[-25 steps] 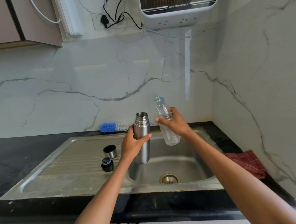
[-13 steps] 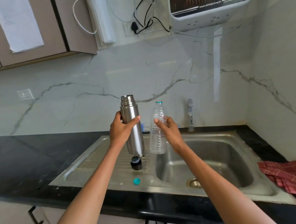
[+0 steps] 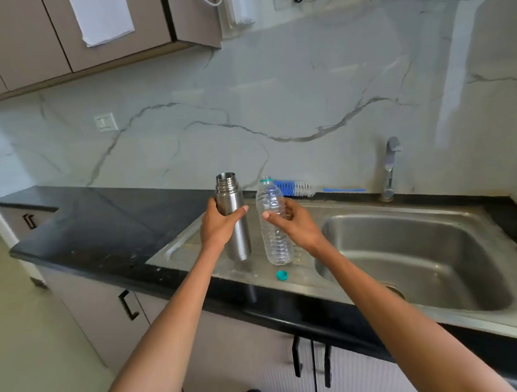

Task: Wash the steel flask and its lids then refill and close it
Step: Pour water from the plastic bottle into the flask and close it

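Flask and bottle carried leftward from above the sink basin to above the drainboard within the last second. Steel flask held upright, mouth open and uncapped, in the left hand, fingers and thumb wrapped round its upper body. Clear plastic bottle likewise brought from a tilt back to upright, gripped mid-body by the right hand, thumb in front, fingers curled behind. Bottle apparently empty; teal cap left lying on the drainboard just below it. Flask lids visible on the drainboard earlier; now out of sight, probably hidden behind the flask and hand. Pouring judged finished. Refill probably complete; closing of the flask not yet done.
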The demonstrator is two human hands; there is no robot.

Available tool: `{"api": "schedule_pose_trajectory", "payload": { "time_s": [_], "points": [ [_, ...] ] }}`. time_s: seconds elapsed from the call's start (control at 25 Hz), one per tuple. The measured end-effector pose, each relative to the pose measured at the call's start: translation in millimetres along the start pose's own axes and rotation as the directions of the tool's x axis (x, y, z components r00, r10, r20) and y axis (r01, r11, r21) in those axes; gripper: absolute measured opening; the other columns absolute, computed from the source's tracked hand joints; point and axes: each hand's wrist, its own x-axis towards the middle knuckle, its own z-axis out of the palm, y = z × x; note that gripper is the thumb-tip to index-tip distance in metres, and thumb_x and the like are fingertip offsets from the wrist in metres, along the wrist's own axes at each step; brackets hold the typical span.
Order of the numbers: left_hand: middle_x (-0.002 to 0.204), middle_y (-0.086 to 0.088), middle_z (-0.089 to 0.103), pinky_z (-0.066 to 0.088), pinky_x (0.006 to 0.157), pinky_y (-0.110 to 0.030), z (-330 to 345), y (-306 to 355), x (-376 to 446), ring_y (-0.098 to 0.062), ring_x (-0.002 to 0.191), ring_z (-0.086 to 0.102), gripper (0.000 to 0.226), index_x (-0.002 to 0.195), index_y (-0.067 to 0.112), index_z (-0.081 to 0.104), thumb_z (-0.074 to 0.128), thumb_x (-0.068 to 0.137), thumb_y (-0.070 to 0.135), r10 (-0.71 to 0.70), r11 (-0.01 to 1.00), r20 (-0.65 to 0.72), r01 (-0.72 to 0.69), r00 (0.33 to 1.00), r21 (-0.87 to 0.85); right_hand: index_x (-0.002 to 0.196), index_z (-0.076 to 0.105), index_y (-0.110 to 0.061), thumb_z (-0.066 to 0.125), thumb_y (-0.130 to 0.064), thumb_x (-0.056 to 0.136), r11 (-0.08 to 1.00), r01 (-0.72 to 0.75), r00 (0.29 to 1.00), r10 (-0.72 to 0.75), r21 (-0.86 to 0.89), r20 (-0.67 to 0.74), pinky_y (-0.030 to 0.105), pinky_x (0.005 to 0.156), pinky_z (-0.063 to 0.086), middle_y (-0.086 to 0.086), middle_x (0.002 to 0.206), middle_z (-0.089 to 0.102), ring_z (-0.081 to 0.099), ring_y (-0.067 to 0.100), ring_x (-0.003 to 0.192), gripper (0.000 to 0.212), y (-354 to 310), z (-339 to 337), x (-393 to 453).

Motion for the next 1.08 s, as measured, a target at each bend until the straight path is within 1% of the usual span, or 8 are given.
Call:
{"api": "schedule_pose_trajectory", "payload": {
  "time_s": [0.12,0.24,0.52,0.72,0.88,1.0,1.04,1.08],
  "points": [
    [0.114,0.007,0.066,0.056,0.093,-0.049,2,-7,-1,-0.02,0.103,0.066,0.061,0.117,0.03,0.051,0.084,0.074,0.057,-0.016,1.0,0.004,0.016,1.0,0.016,0.129,0.06,-0.026,0.076,-0.06,0.08,0.999,-0.007,1.0,0.009,-0.053,0.029,0.04,0.096,0.057,-0.009,0.114,0.074,0.07,0.008,0.103,0.061,3,8,-2],
    [0.113,0.007,0.066,0.056,0.094,-0.049,3,-14,2,-0.019,0.103,0.066,0.06,0.119,0.029,0.051,0.084,0.075,0.054,-0.023,1.0,0.005,0.023,1.0,-0.003,0.129,0.06,-0.026,0.076,-0.053,0.085,0.998,-0.026,0.999,0.027,-0.055,0.017,0.038,0.096,0.056,-0.01,0.113,0.073,0.07,0.007,0.102,0.055,4,11,-3],
    [0.109,0.01,0.066,0.057,0.092,-0.048,4,-26,0,-0.016,0.101,0.066,0.061,0.121,0.027,0.053,0.085,0.074,0.053,-0.01,1.0,0.011,0.01,1.0,-0.002,0.13,0.061,-0.029,0.075,-0.061,0.081,0.998,-0.021,1.0,0.022,-0.062,0.021,0.042,0.096,0.057,-0.011,0.113,0.075,0.071,0.006,0.102,0.06,13,16,-1],
    [0.116,0.009,0.066,0.056,0.094,-0.047,4,-29,-2,-0.017,0.105,0.065,0.068,0.129,0.027,0.052,0.085,0.075,0.053,-0.021,0.999,0.006,0.021,1.0,-0.029,0.133,0.059,-0.029,0.075,-0.05,0.087,0.999,0.008,1.0,-0.007,0.035,-0.03,0.032,0.093,0.057,-0.011,0.117,0.073,0.07,0.004,0.103,0.053,9,13,-3],
    [0.119,0.008,0.062,0.054,0.098,-0.045,3,-31,-1,-0.018,0.11,0.063,0.073,0.136,0.026,0.049,0.085,0.078,0.05,-0.031,0.999,0.021,0.032,0.999,-0.04,0.129,0.06,-0.034,0.074,-0.046,0.089,0.998,0.021,0.999,-0.019,0.057,-0.04,0.03,0.093,0.056,-0.009,0.118,0.072,0.069,0.005,0.105,0.045,7,4,-5],
    [0.132,0.004,0.06,0.052,0.103,-0.046,6,-32,1,-0.023,0.124,0.061,0.084,0.144,0.025,0.044,0.085,0.076,0.052,-0.069,0.995,0.049,0.072,0.996,-0.073,0.121,0.059,-0.043,0.074,-0.049,0.088,0.999,0.017,1.0,-0.016,0.033,-0.027,0.03,0.094,0.055,-0.012,0.118,0.072,0.069,0.005,0.106,0.037,11,-2,-8],
    [0.144,0.001,0.055,0.048,0.108,-0.046,6,-31,-3,-0.024,0.133,0.054,0.094,0.15,0.026,0.037,0.085,0.075,0.054,-0.077,0.992,0.014,0.078,0.997,-0.094,0.122,0.06,-0.043,0.074,-0.051,0.088,1.0,0.016,1.0,-0.015,0.025,-0.026,0.031,0.095,0.055,-0.012,0.117,0.072,0.069,0.005,0.106,0.038,13,-5,-9],
    [0.154,-0.001,0.046,0.043,0.112,-0.044,7,-31,-9,-0.024,0.141,0.047,0.101,0.155,0.026,0.03,0.084,0.076,0.056,-0.055,0.995,-0.077,0.048,0.996,-0.091,0.125,0.06,-0.041,0.074,-0.052,0.087,1.0,0.016,0.999,-0.015,0.015,-0.029,0.033,0.096,0.055,-0.013,0.117,0.073,0.069,0.005,0.106,0.042,15,-9,-10]
  ]
}}
